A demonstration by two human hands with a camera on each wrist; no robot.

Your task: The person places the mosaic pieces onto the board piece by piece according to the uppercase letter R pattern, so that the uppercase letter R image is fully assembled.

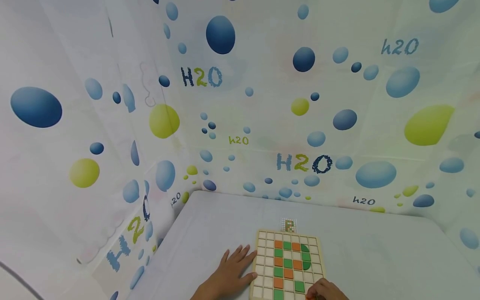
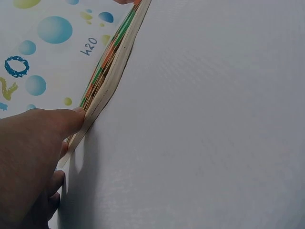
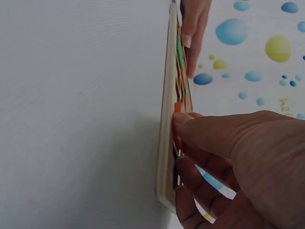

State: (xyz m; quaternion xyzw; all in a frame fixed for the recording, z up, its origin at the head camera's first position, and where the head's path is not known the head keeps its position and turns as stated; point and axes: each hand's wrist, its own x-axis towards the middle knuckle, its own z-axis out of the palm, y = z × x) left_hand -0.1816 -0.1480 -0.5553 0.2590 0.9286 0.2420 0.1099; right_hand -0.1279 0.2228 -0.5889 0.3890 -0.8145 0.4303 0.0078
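Observation:
A wooden grid board (image 1: 313,250) lies on the white table, its cells partly filled with orange and green tiles in an R-like pattern. Two green tiles on the right have rounded corners, the upper one (image 1: 305,248) and the lower one. My left hand (image 1: 231,273) rests beside the board with fingers spread, thumb and fingertips against its left edge. At the lower right of the board, my right hand (image 1: 327,288) pinches an orange tile (image 3: 177,108) between thumb and finger, right at the cells. Most of that tile is hidden by the fingers.
Just beyond the board's far edge lies a small pattern card (image 1: 288,225) showing an R-like figure. A white cloth covers the table (image 1: 375,250). Curtains with blue and green dots (image 1: 300,106) hang behind it and along the left side.

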